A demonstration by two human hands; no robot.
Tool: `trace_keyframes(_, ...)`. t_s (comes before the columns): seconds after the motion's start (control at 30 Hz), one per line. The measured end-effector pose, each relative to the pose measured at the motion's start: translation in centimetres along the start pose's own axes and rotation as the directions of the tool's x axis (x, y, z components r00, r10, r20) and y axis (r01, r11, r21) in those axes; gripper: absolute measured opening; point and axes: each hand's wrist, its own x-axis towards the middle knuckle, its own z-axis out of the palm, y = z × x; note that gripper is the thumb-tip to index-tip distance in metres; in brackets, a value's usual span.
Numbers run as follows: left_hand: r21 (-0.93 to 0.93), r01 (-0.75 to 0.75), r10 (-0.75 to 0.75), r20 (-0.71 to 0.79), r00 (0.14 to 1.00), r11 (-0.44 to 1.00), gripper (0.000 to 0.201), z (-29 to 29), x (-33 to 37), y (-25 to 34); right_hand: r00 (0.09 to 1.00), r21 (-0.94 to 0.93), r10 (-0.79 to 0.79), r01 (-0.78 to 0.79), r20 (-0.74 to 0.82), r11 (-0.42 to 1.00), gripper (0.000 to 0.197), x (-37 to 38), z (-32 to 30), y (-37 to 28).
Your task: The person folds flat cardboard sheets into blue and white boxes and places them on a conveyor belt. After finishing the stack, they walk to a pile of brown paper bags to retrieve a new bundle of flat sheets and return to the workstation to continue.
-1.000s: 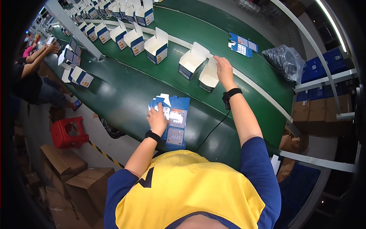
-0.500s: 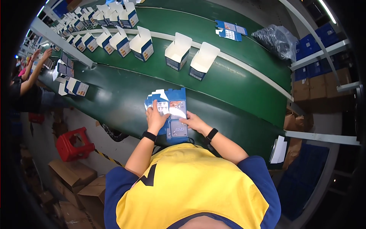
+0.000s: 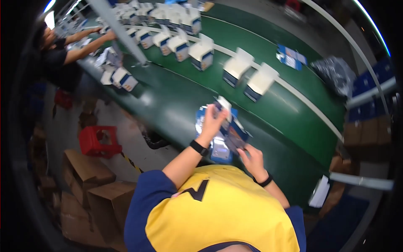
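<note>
A blue carton with a white flap, not fully flat, is held tilted over the flat blue cartons on the dark green bench. The left hand grasps its upper end; the right hand pinches its lower corner. Its print is blurred, and the left hand hides some part. Beyond, open white-and-blue boxes stand along a pale rail. A metal post partly blocks the view of more distant boxes.

The wearer has two hands and two black wristbands.
</note>
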Motion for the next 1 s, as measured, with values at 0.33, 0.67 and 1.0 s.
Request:
trace_keyframes(0.33,-0.22,0.389,-0.021,0.849,0.528,0.895,0.077,6.0,-5.7,7.4,0.964,0.623,0.149,0.021,-0.22,0.782,0.102,0.3,-4.5,0.6)
trace_keyframes(0.67,-0.001,-0.086,0.067,0.638,0.767,0.996,0.116,6.4,-5.1,7.4,0.944,0.626,0.212,-0.006,-0.254,0.78,0.118,0.0,-5.1,-1.1)
trace_keyframes(1.0,0.142,-0.363,0.125,0.774,0.621,0.921,0.111,6.2,-6.9,11.3,0.975,0.814,0.192,-0.017,-0.116,0.58,0.101,-1.6,-8.6,-1.5)
